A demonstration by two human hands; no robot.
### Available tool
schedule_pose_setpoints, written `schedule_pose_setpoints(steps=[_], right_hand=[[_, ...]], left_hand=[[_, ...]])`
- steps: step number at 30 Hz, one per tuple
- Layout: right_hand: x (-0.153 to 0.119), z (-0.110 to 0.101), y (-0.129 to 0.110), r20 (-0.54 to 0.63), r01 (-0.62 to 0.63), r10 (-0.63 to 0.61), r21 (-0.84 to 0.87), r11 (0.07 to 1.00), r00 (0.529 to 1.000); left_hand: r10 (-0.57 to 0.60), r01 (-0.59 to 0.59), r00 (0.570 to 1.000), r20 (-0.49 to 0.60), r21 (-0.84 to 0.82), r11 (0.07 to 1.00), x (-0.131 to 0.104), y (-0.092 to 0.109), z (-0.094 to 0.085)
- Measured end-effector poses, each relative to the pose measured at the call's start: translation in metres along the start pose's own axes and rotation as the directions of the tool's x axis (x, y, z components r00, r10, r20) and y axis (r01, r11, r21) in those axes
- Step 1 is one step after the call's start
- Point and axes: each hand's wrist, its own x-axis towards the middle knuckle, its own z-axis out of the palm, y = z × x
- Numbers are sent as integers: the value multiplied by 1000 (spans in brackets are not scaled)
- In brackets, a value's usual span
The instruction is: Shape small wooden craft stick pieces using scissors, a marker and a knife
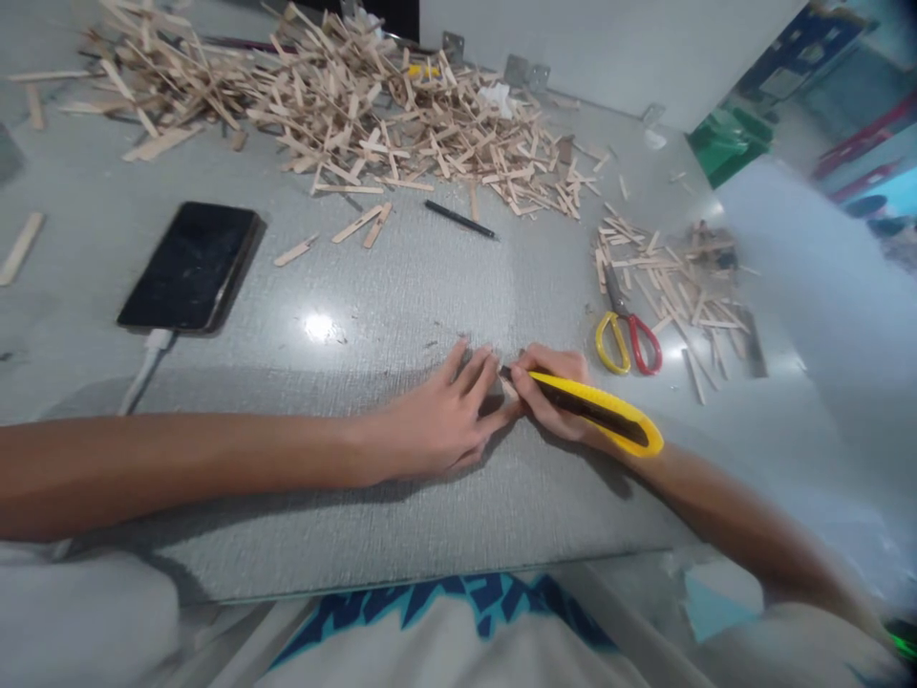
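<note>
My right hand [555, 387] is closed around a yellow utility knife [602, 411], held like a pen, its dark tip pointing left. Beside that tip, a small pale piece of wooden stick [507, 387] shows between the two hands, mostly hidden by fingers. My left hand [448, 420] rests on the table with its fingertips and thumb around this piece, steadying it against the surface. The fingertips of both hands nearly meet.
A large heap of wooden sticks [344, 105] covers the back of the grey table [401, 535]. Scissors [622, 330] lie by a smaller stick pile [673, 277] at right. A black pen [460, 220] lies behind my hands; a phone [192, 268] with a white cable [143, 368] is at left.
</note>
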Motion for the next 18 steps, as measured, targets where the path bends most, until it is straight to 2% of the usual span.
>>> schedule_pose_setpoints(steps=[12, 18], right_hand=[[-3, -4, 3, 45, 21, -21, 12, 1000, 999], [-3, -3, 4, 14, -43, 43, 20, 999, 999]], left_hand=[[7, -8, 1000, -20, -36, 999, -2, -2, 6], [6, -9, 999, -43, -49, 999, -3, -2, 6]])
